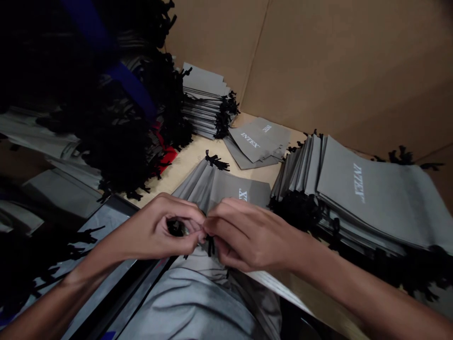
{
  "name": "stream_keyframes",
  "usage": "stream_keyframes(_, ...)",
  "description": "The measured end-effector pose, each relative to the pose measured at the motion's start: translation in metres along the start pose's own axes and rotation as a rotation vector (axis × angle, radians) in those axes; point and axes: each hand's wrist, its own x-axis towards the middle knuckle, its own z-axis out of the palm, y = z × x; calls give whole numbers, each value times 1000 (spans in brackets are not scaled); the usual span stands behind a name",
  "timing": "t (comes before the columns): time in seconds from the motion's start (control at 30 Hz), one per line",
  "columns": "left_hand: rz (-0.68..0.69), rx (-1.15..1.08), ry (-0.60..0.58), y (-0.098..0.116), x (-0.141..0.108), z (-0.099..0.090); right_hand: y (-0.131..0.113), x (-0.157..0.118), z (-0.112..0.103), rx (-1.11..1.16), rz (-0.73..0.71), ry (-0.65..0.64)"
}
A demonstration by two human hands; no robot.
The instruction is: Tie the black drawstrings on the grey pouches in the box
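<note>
Over the near edge of the table, my left hand (177,226) and my right hand (247,231) meet with their fingertips pinched together. Both grip a black drawstring cord (211,245), whose loose ends hang below the fingers. Just behind the hands lie grey drawstring pouches (233,186), fanned out on the table, with white lettering partly covered by my right hand. Black cord ends (217,161) stick out at the far side of these pouches. My fingers hide the exact spot where the cord is pinched.
A thick pile of grey INTEX pouches (385,198) stands at right. Flat grey pieces (253,141) and a stack of pouches (203,106) lie at the back against a cardboard wall (336,61). Bundles with dark cords (116,113) crowd the left.
</note>
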Motion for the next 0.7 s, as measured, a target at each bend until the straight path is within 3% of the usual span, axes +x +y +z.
stream_keyframes(0.2, -52, 64, -138, -3, 4, 0, 1, -12, 11, -173, -140, 6)
stream_keyframes(0.43, 89, 144, 131, -1, -5, 3, 3, -14, 5, 29, 79, 104)
stream_keyframes(0.7, 120, 114, 44, 5, 4, -7, 1, -10, -4, -7, 18, 51)
